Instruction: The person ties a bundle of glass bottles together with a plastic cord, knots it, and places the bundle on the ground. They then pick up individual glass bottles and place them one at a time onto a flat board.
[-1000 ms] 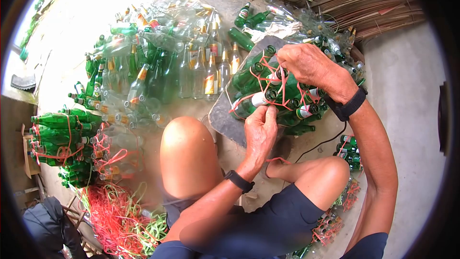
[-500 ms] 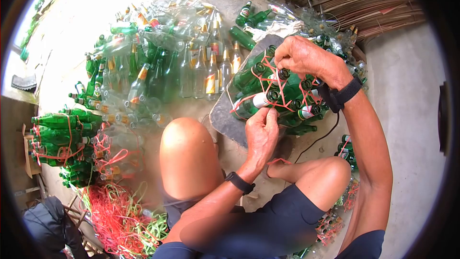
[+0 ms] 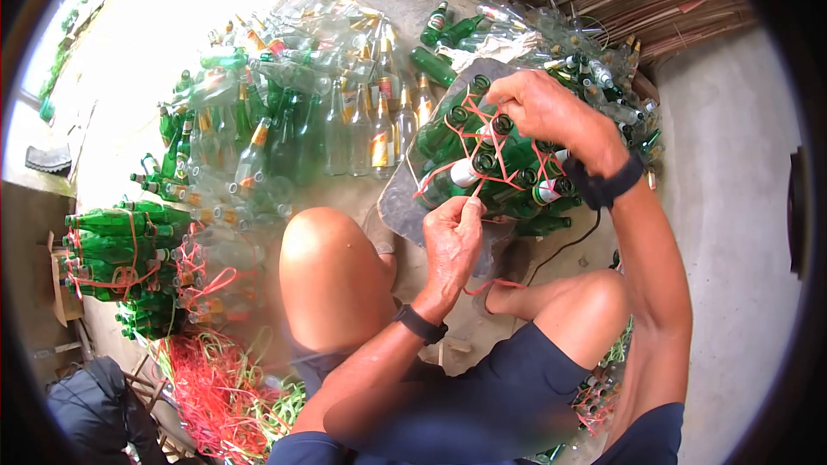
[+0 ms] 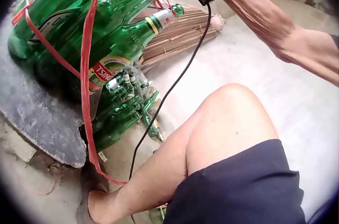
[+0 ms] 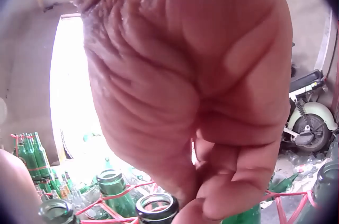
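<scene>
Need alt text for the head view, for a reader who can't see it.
Two hands work a red strap around a bundle of green bottles on a slab: left hand pinches it near the front, right hand grips it on top. Loose bottles lie beyond.

Head down — wrist-cams near bundle [image 3: 508, 164]
</scene>
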A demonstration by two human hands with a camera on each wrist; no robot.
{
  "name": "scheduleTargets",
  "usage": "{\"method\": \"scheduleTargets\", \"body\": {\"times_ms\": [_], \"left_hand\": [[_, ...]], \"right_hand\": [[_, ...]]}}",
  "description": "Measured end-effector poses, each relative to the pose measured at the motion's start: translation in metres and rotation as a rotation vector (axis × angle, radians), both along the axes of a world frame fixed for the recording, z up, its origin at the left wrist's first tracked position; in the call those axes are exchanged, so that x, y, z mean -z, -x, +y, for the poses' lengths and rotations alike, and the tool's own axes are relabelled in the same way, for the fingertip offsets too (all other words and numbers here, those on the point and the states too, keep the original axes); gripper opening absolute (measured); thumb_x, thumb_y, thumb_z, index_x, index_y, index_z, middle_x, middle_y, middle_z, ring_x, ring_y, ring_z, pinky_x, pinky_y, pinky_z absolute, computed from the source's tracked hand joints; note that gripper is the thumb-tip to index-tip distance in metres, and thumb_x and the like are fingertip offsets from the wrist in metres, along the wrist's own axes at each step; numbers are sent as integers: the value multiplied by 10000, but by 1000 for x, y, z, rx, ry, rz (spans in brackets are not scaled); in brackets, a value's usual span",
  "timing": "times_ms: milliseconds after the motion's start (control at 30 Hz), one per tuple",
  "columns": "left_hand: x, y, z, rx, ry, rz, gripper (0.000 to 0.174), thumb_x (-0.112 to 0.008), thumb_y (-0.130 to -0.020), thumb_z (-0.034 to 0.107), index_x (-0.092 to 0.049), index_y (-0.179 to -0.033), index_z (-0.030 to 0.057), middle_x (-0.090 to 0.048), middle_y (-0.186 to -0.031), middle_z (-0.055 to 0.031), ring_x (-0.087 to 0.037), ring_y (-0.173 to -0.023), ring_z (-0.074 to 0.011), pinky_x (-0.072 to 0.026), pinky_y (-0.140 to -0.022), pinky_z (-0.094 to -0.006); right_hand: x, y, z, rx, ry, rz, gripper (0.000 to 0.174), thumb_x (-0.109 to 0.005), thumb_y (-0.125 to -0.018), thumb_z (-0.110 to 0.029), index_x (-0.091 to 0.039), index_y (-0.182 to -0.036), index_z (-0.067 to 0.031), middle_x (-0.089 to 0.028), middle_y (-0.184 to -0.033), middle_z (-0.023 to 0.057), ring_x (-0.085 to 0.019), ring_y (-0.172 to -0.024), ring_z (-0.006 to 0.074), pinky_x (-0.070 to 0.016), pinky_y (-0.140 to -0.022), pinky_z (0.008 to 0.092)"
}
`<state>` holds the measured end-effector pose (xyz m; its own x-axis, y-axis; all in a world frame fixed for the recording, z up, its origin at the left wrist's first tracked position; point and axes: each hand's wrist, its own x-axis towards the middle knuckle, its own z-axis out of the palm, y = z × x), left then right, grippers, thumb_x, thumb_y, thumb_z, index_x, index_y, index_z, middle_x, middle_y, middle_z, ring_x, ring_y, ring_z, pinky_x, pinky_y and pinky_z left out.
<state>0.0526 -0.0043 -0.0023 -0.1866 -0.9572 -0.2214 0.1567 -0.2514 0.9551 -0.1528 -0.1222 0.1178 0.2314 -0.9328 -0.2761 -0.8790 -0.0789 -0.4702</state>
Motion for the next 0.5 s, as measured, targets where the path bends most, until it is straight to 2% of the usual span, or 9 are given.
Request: {"method": "scheduleTargets", "body": {"times_ms": [67,100,133,200,267,333,467,500], "left_hand": [[-6,-2,1,-5,10,-1,259,-649,-1025,140,-722,-866,-51,-572,-662,35,-474,-624,-51,-398,-548,-284],[-9,-4,1,1,22,-12,258,-652,-1025,141,-723,-868,-51,-574,-665,35,-476,-629,-50,-401,-552,-282],[-11,-5,0,6,36,-24,257,-654,-1024,142,-725,-870,-51,-576,-668,34,-479,-633,-49,-404,-557,-280],[-1,-3,1,7,49,-7,258,-652,-1028,146,-727,-875,-49,-577,-672,37,-479,-637,-46,-405,-559,-278],[3,-2,3,17,62,8,259,-651,-1031,149,-729,-880,-46,-578,-675,40,-480,-641,-44,-406,-562,-275],[-2,-5,1,32,83,46,236,-648,-1047,160,-759,-917,-4,-544,-704,96,-413,-632,-2,-310,-536,-239],[-5,-13,-1,67,96,14,243,-650,-1047,162,-759,-906,-3,-551,-731,100,-422,-660,-3,-319,-566,-235],[-6,-13,-2,55,98,37,259,-648,-1047,143,-735,-873,-27,-556,-670,64,-455,-619,-26,-368,-536,-261]], "right_hand": [[14,-7,28,-60,678,133,184,-630,-907,-20,-720,-1067,-9,-701,-900,176,-718,-840,373,-575,-761,466],[4,-22,45,53,640,145,150,-663,-925,-43,-692,-1072,-34,-667,-994,178,-678,-930,421,-565,-804,488],[2,-31,60,52,641,143,150,-663,-925,-43,-692,-1072,-34,-667,-994,178,-678,-930,421,-565,-804,488],[0,-43,88,229,651,91,144,-677,-918,-46,-684,-1061,-35,-661,-1022,178,-685,-909,413,-566,-794,486],[12,-49,111,297,639,8,146,-718,-906,-66,-674,-1043,-39,-645,-1011,160,-677,-915,399,-562,-797,479],[22,-55,128,320,665,26,182,-754,-884,-75,-675,-1045,-42,-634,-1009,146,-671,-928,378,-557,-818,470],[46,-60,135,324,793,-25,148,-753,-884,-40,-686,-1015,-32,-630,-1017,117,-669,-933,341,-555,-818,453],[46,-62,134,354,775,-56,122,-757,-882,-43,-688,-982,-29,-632,-1006,105,-672,-926,328,-555,-811,447]]}}
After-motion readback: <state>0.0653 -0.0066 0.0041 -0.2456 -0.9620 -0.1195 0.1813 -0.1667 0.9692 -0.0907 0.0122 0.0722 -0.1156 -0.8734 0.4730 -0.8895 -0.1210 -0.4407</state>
